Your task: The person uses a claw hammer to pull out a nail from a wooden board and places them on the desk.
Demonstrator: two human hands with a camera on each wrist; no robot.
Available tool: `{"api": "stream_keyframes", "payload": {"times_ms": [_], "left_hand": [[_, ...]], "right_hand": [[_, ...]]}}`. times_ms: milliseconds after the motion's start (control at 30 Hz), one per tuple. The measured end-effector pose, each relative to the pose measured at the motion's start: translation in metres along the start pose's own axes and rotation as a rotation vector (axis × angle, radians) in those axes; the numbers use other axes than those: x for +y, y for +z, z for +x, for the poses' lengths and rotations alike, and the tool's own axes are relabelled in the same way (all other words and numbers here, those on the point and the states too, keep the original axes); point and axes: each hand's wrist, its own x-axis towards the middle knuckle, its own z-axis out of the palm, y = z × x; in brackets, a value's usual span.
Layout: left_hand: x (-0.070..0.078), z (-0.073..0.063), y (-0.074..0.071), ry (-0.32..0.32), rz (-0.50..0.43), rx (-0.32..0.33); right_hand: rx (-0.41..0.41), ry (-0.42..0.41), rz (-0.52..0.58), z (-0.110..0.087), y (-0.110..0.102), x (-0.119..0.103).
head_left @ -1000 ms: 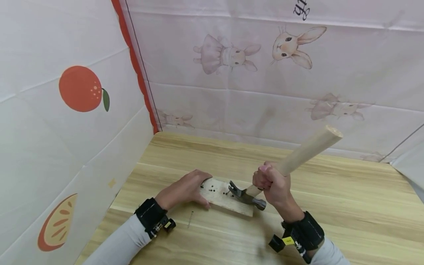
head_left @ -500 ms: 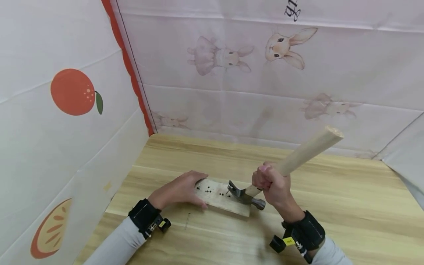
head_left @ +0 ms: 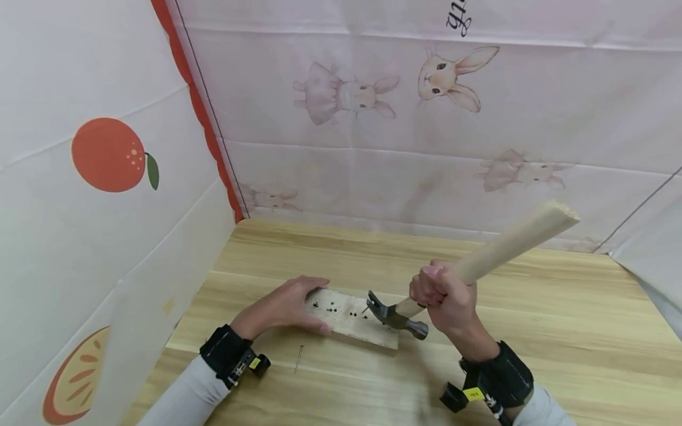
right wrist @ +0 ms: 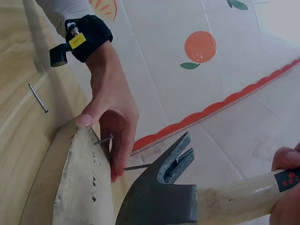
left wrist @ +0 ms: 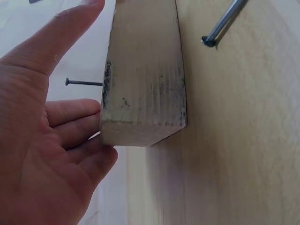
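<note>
My left hand (head_left: 285,306) grips the left end of a pale wooden board (head_left: 351,331), thumb on the near edge and fingers on the far edge. Small dark holes dot the board's upper face. With my right hand (head_left: 444,296) I hold a claw hammer (head_left: 391,315) by its wooden handle, which slants up to the right. In the right wrist view its claw (right wrist: 180,164) sits around a nail (right wrist: 136,167), the nail's head showing between the prongs. Close to my left hand, another nail (right wrist: 104,139) sticks out of the board.
A loose nail (head_left: 299,359) lies on the wood-grain table (head_left: 341,390), nearer the front than the board. White fabric with fruit prints (head_left: 109,155) stands at the left, and pinkish fabric with rabbit prints (head_left: 351,94) behind the table.
The hammer's handle has tilted farther right and down, my right hand moving right with it. My left hand keeps its hold on the board. The head view has shifted slightly.
</note>
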Motion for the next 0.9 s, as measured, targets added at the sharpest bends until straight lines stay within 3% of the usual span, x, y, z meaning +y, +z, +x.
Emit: {"api": "stream_keyframes", "payload": {"times_ms": [367, 600, 900], "left_hand": [[0.005, -0.003, -0.005, 0.053, -0.013, 0.035], [0.023, -0.009, -0.005, 0.155, -0.074, 0.063], [0.049, -0.021, -0.005, 0.271, -0.177, 0.014]], "right_hand": [[-0.067, -0.039, 0.048, 0.002, 0.016, -0.012], [-0.104, -0.046, 0.054, -0.001, 0.028, -0.018], [-0.103, -0.046, 0.040, -0.002, 0.041, -0.025]]}}
